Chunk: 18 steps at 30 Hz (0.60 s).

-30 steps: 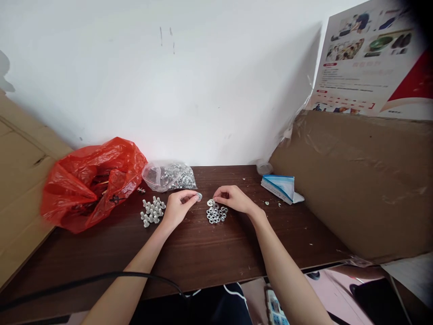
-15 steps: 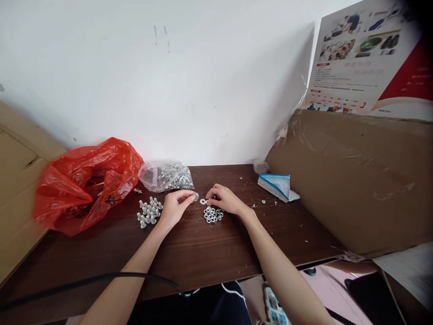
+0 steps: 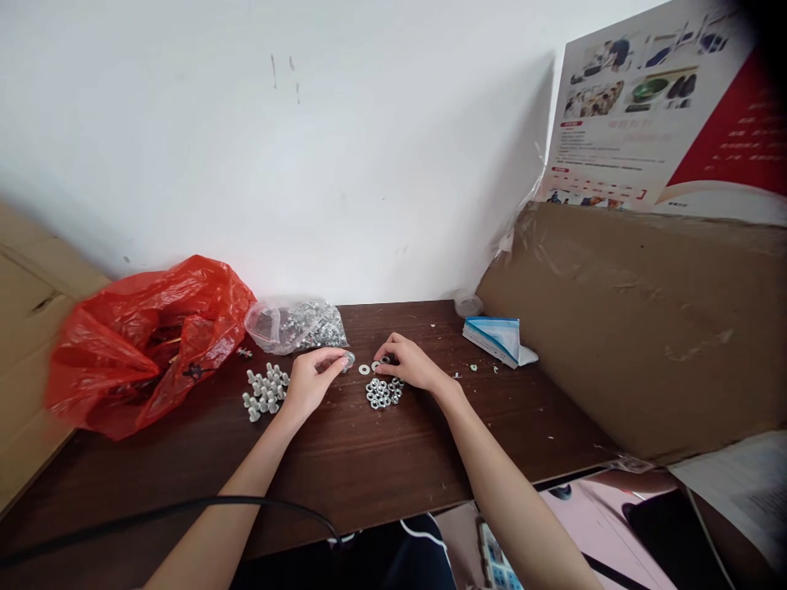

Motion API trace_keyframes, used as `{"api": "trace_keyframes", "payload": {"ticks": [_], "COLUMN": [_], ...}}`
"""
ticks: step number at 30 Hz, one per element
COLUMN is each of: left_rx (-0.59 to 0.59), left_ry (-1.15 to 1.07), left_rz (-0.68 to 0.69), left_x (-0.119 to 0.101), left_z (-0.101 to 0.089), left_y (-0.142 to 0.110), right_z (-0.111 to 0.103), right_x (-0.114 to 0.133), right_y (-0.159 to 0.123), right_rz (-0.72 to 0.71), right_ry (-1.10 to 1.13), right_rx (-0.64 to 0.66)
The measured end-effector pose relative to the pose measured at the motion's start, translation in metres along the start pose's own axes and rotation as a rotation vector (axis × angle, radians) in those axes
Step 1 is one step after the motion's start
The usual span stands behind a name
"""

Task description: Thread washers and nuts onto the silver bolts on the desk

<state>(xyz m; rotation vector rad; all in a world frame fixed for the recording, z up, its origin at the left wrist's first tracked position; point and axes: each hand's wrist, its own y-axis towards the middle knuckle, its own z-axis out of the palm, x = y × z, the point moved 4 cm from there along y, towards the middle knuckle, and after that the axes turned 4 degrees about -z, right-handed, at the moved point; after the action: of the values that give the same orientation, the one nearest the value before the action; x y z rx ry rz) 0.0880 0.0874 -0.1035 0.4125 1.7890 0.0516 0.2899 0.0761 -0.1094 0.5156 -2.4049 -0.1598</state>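
My left hand (image 3: 311,377) pinches flat metal washers (image 3: 349,359) between thumb and fingertips; how many are stacked there I cannot tell. One loose washer (image 3: 364,369) lies on the dark table between my two hands. With thumb and fingertips bent down to the tabletop, my right hand (image 3: 406,360) grips another washer (image 3: 375,366) by its edge. A cluster of shiny hex nuts (image 3: 382,393) lies just in front of the right fingers. Left of my left hand, several bolts (image 3: 266,391) stand grouped close together.
A clear bag of small metal parts (image 3: 316,325) lies by the wall, beside a red plastic bag (image 3: 147,344). At right are a blue-and-white packet (image 3: 492,338), a round clear container (image 3: 468,304) and a large cardboard box (image 3: 633,328). A black cable (image 3: 184,503) crosses the front left.
The view has shifted slightly, moving the scene a little left. My right fingertips have closed in on the washer beneath them; the left hand keeps its pinch.
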Motion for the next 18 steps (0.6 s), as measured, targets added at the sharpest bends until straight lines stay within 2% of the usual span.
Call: {"api": "trace_keyframes", "payload": {"ticks": [5, 10, 15, 18], "left_rx": [-0.025, -0.03, -0.029, -0.016], "left_ry": [0.015, 0.027, 0.039, 0.064], "left_rz": [0.012, 0.02, 0.003, 0.008], "left_x": [0.0, -0.002, -0.001, -0.001], "left_z": [-0.002, -0.002, 0.0, 0.003], "left_y": [0.0, 0.0, -0.001, -0.004], "right_z": [0.002, 0.0, 0.003, 0.004], "right_x": [-0.001, 0.004, 0.014, 0.025], "right_y": [0.001, 0.001, 0.001, 0.003], "right_rz": [0.022, -0.018, -0.013, -0.071], "right_ry": [0.025, 0.036, 0.191, 0.303], "right_rx": [0.018, -0.007, 0.024, -0.052]}}
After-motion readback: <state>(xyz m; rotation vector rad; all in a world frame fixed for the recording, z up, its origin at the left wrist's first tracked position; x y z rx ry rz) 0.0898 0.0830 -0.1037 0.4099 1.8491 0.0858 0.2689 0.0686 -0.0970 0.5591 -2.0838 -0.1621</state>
